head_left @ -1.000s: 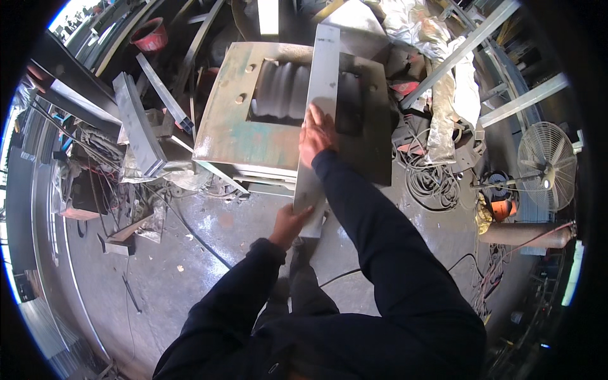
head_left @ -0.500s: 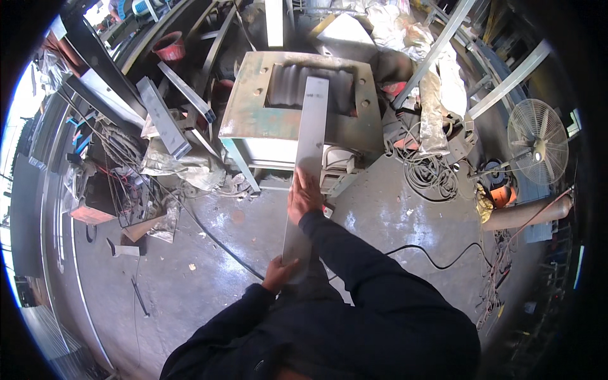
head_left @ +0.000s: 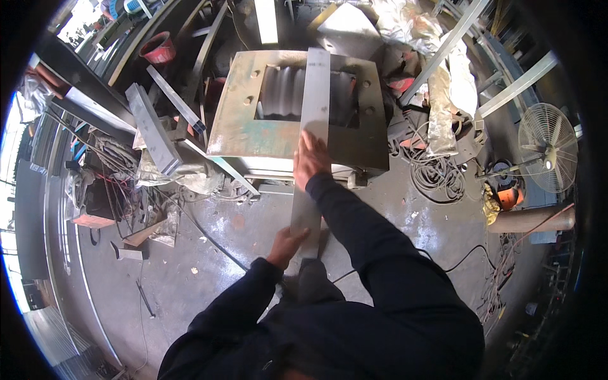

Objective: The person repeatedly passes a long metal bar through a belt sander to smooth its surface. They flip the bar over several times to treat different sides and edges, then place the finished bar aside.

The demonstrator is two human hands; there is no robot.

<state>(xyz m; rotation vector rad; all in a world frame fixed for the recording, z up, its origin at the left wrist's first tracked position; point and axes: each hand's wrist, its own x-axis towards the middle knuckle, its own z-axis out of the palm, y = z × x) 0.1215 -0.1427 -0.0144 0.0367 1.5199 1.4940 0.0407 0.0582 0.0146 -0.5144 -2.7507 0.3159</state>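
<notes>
Head view. A long flat grey metal strip (head_left: pixel 311 126) lies lengthwise over the top of a heavy steel machine frame (head_left: pixel 244 120), which is a square plate with a rectangular opening in the middle. The far end of the strip reaches the back edge of the frame; the near end overhangs the front edge and runs down toward the person's body. Ribbed rollers (head_left: pixel 285 92) show through the opening on either side of the strip.

Right hand (head_left: pixel 310 158): palm down, fingers spread flat, pressing on the strip just at the front edge of the frame. Not curled around it (a flat press, not a grasp). Dark sleeve to the wrist.

Left hand (head_left: pixel 288 244): closed on the near end of the strip, fingers wrapped at its left edge, below the frame and above the concrete floor (head_left: pixel 190 253).

Surroundings. Left of the frame: a stack of grey metal bars (head_left: pixel 152 133) leaning among scrap, and a red bucket (head_left: pixel 158 47) further back. Right of the frame: coiled black cable (head_left: pixel 437 177) on the floor, and a pedestal fan (head_left: pixel 548 149) well apart at the right rim. Angled light metal profiles (head_left: pixel 456 41) cross the upper right.
</notes>
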